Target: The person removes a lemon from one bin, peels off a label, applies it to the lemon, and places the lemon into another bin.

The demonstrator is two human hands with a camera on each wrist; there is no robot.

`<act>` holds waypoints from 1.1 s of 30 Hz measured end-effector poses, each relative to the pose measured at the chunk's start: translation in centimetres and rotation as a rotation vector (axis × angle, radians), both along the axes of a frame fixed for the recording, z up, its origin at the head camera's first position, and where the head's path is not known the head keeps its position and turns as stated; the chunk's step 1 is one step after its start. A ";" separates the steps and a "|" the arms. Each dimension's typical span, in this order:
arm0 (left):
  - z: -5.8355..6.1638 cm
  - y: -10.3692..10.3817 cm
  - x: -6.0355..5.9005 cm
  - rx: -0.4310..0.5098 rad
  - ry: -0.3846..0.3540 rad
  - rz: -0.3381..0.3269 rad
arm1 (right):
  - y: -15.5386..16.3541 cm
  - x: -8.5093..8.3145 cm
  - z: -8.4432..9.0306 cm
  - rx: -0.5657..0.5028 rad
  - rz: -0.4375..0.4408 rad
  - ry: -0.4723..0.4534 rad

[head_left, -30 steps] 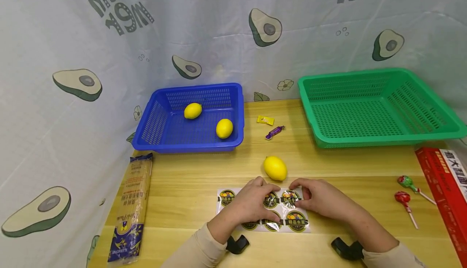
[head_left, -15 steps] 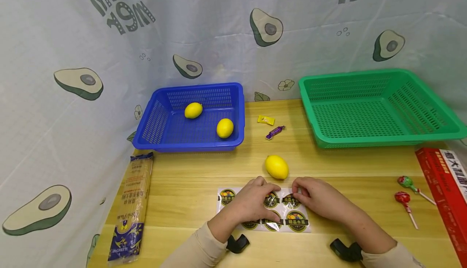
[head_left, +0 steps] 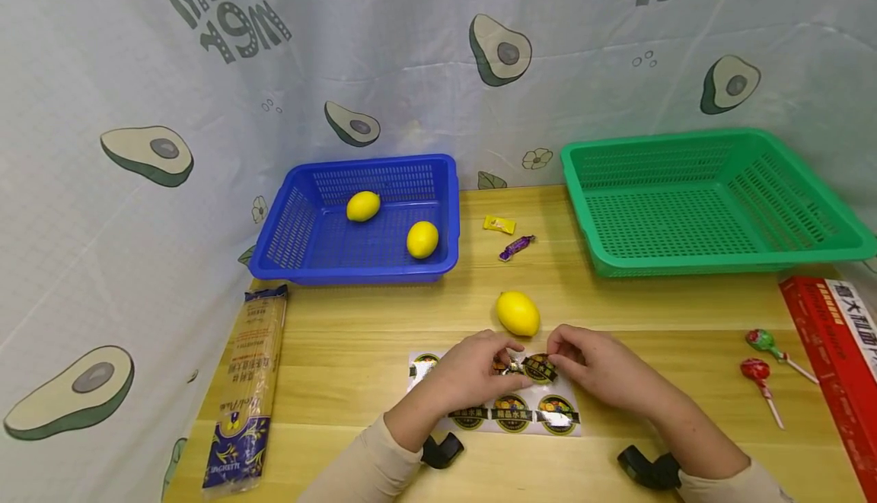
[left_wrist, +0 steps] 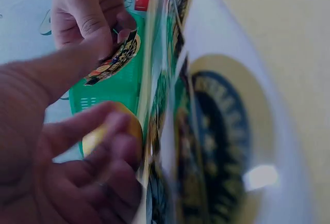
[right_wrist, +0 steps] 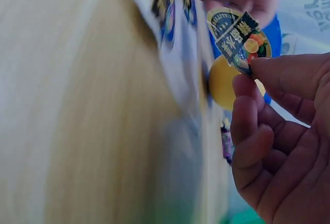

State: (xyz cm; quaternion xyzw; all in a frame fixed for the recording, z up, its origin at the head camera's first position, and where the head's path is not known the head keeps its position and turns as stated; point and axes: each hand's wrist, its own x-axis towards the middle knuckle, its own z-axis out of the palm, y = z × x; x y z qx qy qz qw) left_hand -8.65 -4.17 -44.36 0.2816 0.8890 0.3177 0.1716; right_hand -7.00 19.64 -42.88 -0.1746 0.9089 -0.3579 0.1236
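Between right thumb and index finger, my right hand [head_left: 599,366] pinches a round dark fruit-label sticker [head_left: 539,368], lifted off the sheet and bent a little in the right wrist view. The white sticker sheet [head_left: 548,391] lies on the table under both hands, with several more round labels on it. My left hand [head_left: 473,374] hovers over the sheet's middle, its thumb apart from its fingers and close to the sticker's left edge. Whether that thumb touches the sticker, I cannot tell. Just beyond the hands lies a yellow lemon [head_left: 518,313].
A blue basket [head_left: 370,273] with two lemons stands back left, a green basket [head_left: 706,262] back right. Two wrapped candies [head_left: 517,248] lie between them. A spaghetti pack [head_left: 247,389] is at left; lollipops [head_left: 756,368] and a red box [head_left: 836,358] are at right.
The right hand has peeled the top-right sticker off the sheet and moved it slightly left. The left hand has shifted a little, its fingers lifting from the sheet.
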 end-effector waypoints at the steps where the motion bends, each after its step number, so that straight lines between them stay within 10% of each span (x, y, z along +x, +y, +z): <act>1: 0.0 0.0 0.0 0.052 -0.001 0.014 | -0.1 0.0 0.0 -0.008 0.003 0.009; 12: -0.2 -0.4 -0.1 0.427 -0.232 0.212 | -0.6 0.3 0.2 -0.062 -0.094 -0.009; 20: 0.0 -0.3 -0.2 0.491 -0.341 0.287 | -0.9 -0.1 0.3 -0.081 -0.143 0.033; 33: 0.1 1.3 -2.4 0.686 -0.513 0.477 | -1.7 -5.6 2.4 -0.069 -0.223 -0.021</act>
